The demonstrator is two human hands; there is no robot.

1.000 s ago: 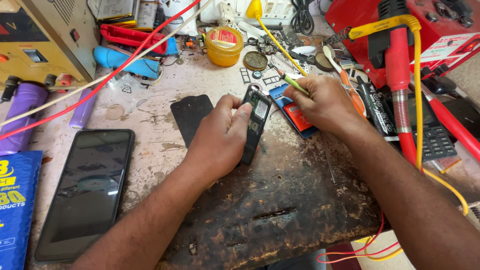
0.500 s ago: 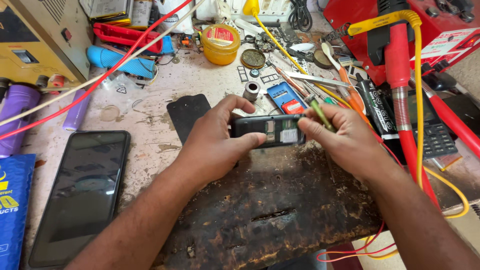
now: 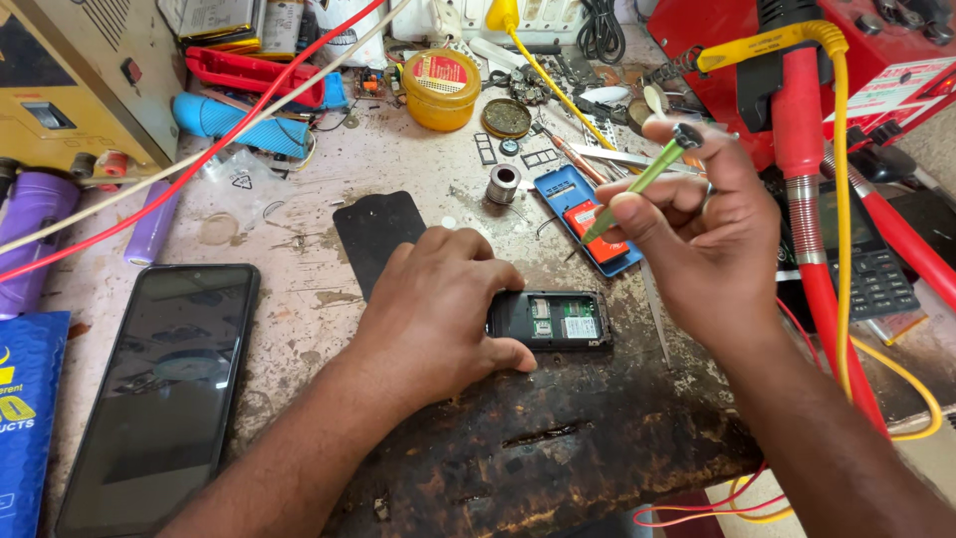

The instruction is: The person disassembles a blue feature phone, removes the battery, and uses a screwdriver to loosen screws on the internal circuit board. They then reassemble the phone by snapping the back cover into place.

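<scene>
Bright, even light, perhaps from above; soft shadows; sharp focus; slight edge distortion.

A green screwdriver (image 3: pixel 645 181), a black opened phone (image 3: pixel 550 319), a yellow round tin (image 3: pixel 440 90), red cables (image 3: pixel 199 159).

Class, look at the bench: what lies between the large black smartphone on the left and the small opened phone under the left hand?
In the head view, between the smartphone and the opened phone lie bare stained benchtop and the left hand itself.
</scene>
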